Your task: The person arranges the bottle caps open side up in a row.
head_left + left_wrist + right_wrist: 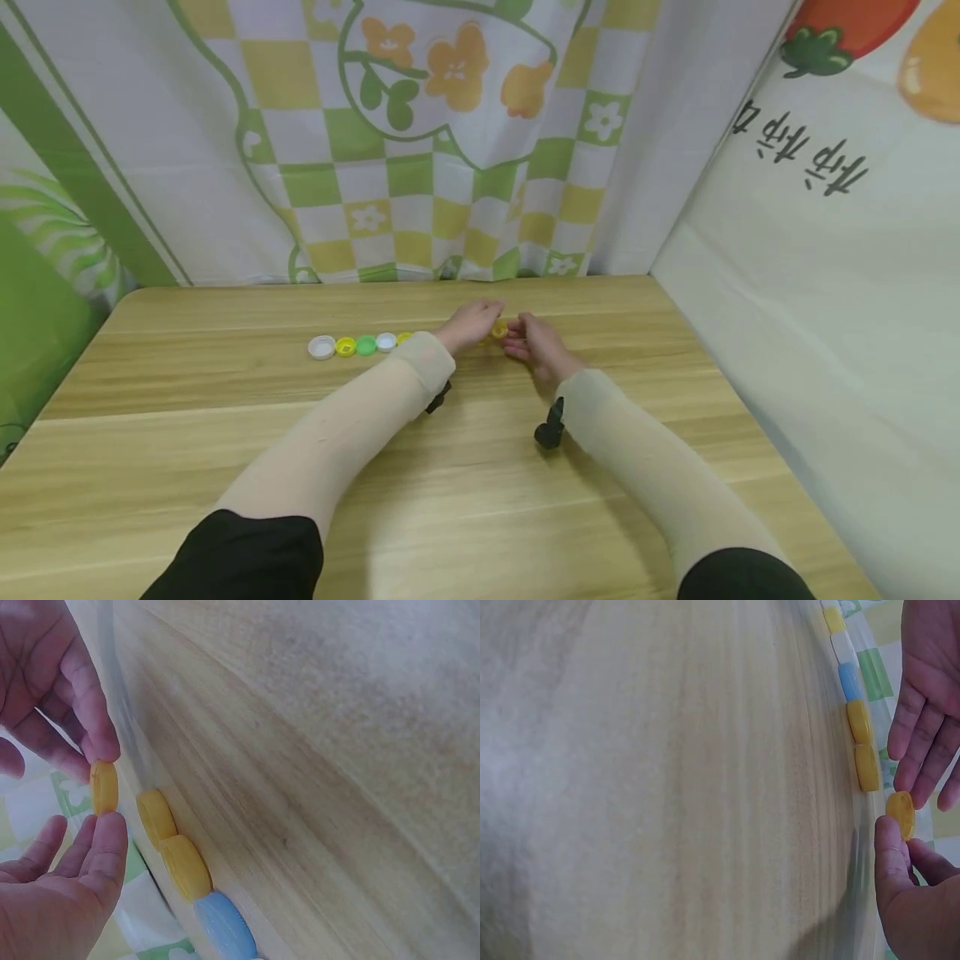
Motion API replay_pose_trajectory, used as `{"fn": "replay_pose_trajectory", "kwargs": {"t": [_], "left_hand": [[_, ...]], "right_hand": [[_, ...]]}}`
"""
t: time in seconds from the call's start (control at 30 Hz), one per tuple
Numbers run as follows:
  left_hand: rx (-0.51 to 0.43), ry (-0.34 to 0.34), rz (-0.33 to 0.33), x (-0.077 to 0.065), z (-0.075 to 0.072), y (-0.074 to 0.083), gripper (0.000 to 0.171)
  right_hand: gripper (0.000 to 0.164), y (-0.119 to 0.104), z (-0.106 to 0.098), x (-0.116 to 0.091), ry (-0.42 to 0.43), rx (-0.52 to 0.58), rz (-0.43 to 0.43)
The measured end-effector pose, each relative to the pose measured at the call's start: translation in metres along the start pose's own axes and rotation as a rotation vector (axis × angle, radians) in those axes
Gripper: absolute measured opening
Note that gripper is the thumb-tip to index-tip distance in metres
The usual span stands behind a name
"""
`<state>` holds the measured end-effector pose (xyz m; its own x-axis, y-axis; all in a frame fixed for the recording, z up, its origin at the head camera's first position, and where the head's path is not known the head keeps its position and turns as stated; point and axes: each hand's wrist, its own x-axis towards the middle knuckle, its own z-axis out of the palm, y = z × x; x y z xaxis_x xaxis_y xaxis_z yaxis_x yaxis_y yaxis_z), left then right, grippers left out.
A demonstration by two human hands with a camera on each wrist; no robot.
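Between my two hands is a yellow bottle cap (901,814), raised off the table and standing on edge. My right hand (542,346) pinches it with thumb and fingers. My left hand (474,325) has mostly straight fingers whose tips touch or nearly touch the cap's opposite side. Close by, a yellow cap (156,817) ends a row on the table, followed by another yellow cap (185,868) and a blue cap (225,925). Part of this row is hidden behind the left hand in the head view.
Further left the row holds a yellow cap (405,337), a white cap (386,342), a green cap (366,345), another yellow cap (346,347) and a larger white cap (322,347). A patterned curtain (405,183) hangs behind the wooden table (225,450); a white wall covering (840,317) stands right.
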<state>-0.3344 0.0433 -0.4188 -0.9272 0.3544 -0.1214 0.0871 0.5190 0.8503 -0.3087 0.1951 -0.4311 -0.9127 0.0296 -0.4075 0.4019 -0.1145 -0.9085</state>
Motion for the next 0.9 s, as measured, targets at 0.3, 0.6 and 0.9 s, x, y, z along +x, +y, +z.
{"fn": "replay_pose_trajectory", "kwargs": {"t": [0.3, 0.6, 0.9], "left_hand": [[-0.054, -0.005, -0.048, -0.0007, 0.0024, -0.0015, 0.059], [-0.002, -0.057, -0.048, 0.0030, 0.0035, 0.0030, 0.060], [-0.016, -0.067, -0.074, 0.0080, 0.0047, -0.0015, 0.061]], "right_hand": [[0.040, 0.0028, 0.0011, 0.0025, -0.019, -0.029, 0.004], [0.038, 0.0034, -0.0027, 0.0061, -0.022, -0.047, 0.004], [0.034, 0.0028, -0.0022, 0.0059, -0.020, -0.047, 0.011]]}}
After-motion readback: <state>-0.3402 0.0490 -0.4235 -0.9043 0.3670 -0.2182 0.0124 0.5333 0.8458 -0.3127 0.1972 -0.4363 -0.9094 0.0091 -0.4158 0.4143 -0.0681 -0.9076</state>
